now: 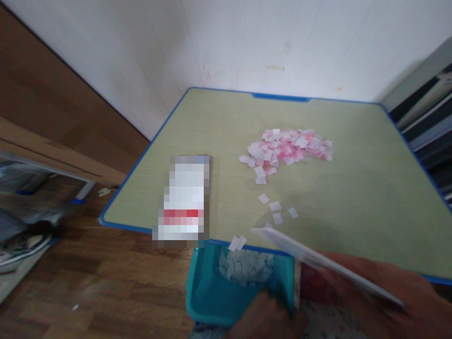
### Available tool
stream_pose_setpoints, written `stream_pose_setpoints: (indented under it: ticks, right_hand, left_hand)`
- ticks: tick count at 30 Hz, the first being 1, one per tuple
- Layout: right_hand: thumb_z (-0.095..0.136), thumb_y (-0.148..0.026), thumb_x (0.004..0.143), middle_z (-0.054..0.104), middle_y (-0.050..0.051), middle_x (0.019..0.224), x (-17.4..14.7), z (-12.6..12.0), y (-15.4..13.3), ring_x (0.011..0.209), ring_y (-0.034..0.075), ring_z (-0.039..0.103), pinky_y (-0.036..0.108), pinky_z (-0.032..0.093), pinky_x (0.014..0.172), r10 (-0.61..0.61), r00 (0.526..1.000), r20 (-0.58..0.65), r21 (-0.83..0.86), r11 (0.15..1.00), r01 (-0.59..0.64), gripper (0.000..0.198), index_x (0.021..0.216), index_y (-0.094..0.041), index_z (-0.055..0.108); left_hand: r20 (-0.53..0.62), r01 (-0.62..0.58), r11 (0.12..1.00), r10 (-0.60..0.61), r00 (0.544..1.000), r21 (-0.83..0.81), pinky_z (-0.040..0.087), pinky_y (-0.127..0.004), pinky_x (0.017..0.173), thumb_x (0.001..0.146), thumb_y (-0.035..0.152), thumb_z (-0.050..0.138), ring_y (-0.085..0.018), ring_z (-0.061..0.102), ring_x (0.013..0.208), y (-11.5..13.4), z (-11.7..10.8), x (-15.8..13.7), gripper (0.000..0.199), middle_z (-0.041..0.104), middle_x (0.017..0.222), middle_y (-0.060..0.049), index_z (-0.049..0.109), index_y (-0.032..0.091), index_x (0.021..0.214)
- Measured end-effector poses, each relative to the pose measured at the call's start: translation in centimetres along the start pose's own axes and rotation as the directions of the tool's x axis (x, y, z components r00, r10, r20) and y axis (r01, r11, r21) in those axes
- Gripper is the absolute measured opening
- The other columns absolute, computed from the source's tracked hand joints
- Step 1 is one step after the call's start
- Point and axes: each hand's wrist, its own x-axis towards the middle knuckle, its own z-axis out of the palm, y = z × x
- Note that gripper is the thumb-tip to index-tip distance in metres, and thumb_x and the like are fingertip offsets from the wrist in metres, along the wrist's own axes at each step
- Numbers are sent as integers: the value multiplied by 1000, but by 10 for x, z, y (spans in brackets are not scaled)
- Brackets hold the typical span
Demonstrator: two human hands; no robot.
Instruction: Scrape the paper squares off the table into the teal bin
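My right hand grips a thin white card, seen nearly edge-on and tilted over the table's front edge. Low in the view, my left hand is at the near side of a teal plastic bin; its fingers are smeared and partly hidden. Inside the bin lies a heap of small white paper squares. Two more paper squares show at the table edge above it. Several loose squares are scattered on the tabletop, short of a pile of pink and white paper pieces.
A pale green table with a blue rim stands against a white wall. A phone-shaped pixelated object lies at its left front. A brown wooden panel is at the left, and a shoe is on the wooden floor.
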Motion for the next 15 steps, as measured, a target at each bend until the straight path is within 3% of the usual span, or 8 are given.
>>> stream_pose_setpoints:
  ticks: [3,8,15]
  right_hand:
    - [54,-36,85,77,-5,71,-5,-5,13,48,15,71,15,56,48,-38,998,59,-70,997,42,25,88,-32,78]
    - [47,-34,90,76,-5,65,-10,-7,23,46,13,70,14,57,54,-163,979,122,-45,984,170,33,80,-31,79]
    - [61,-34,83,76,-5,65,-14,-10,31,50,14,71,13,57,55,56,998,34,-8,998,-55,17,84,-29,78]
  left_hand:
    - [83,25,999,-21,996,-43,30,-27,36,86,22,65,-18,53,40,1,0,0,9,63,59,1,57,21,83]
    - [113,15,997,-7,994,-70,33,-27,38,87,20,64,-19,56,44,1,-4,0,7,65,62,0,58,20,83]
    - [113,-15,1000,18,993,-28,26,-29,35,87,19,64,-17,50,37,-1,-13,0,6,64,59,1,58,19,86]
